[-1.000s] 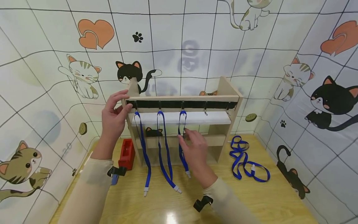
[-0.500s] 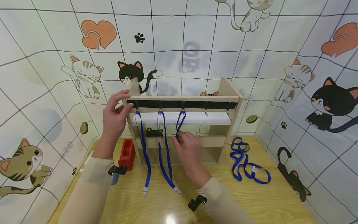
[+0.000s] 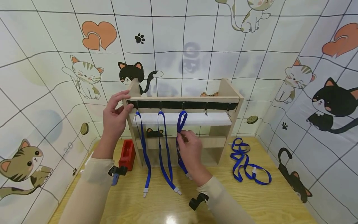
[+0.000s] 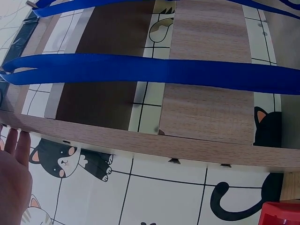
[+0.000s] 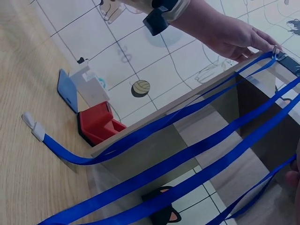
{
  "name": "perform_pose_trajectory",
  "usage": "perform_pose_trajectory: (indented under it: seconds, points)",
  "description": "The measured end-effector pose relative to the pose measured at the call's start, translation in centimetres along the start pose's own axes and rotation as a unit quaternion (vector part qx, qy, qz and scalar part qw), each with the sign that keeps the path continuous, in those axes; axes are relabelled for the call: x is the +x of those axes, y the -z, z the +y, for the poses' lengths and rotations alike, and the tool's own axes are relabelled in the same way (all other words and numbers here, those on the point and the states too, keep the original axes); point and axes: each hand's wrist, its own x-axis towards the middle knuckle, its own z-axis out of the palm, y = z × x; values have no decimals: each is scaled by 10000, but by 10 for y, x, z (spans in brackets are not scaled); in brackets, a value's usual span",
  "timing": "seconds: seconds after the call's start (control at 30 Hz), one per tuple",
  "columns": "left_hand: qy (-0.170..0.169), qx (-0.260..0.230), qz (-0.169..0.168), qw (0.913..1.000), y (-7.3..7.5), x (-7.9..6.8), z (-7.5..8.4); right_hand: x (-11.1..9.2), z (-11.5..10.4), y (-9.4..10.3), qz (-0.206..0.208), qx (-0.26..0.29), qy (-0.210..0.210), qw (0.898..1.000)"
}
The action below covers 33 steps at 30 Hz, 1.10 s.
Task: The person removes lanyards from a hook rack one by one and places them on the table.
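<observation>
A small wooden shelf (image 3: 209,99) stands on the table with a row of metal hooks along a black strip. My left hand (image 3: 115,113) grips its upper left corner, thumb on the front. Two blue lanyards, one at the far left (image 3: 144,151) and one beside it (image 3: 167,152), hang from hooks with white clips at their ends. From the middle hook hangs a third blue lanyard (image 3: 181,119); my right hand (image 3: 191,149) pinches its straps together just below the top loop. Part of that lanyard is hidden behind the right hand.
Another blue lanyard lies loosely coiled, its white clip (image 3: 254,170) showing, on the table at right. Two hooks at the right, one here (image 3: 206,113), carry nothing. A red tape dispenser (image 3: 127,155) and a small blue object (image 3: 115,179) lie left of the shelf.
My right hand has moved slightly left and gathered the third lanyard's straps, so its top loop is narrower. My left hand keeps its place on the shelf corner.
</observation>
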Motion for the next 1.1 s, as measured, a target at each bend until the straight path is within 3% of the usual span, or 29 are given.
perform_pose_trajectory:
  seconds: [0.13,0.47,0.7,1.1]
  points:
    - [10,0,10,10000,0,0,0,5,-1,8,-33,410,-34,9991]
    - [28,-35,1,10000,-1,0,0,26,-11,48,-247,1079,422,9930]
    - [14,-75,-13,10000,0,0,-1,33,-14,79,-217,918,683,9932]
    - [39,142,2,9999,0,0,1,45,-8,133,-193,647,598,9959]
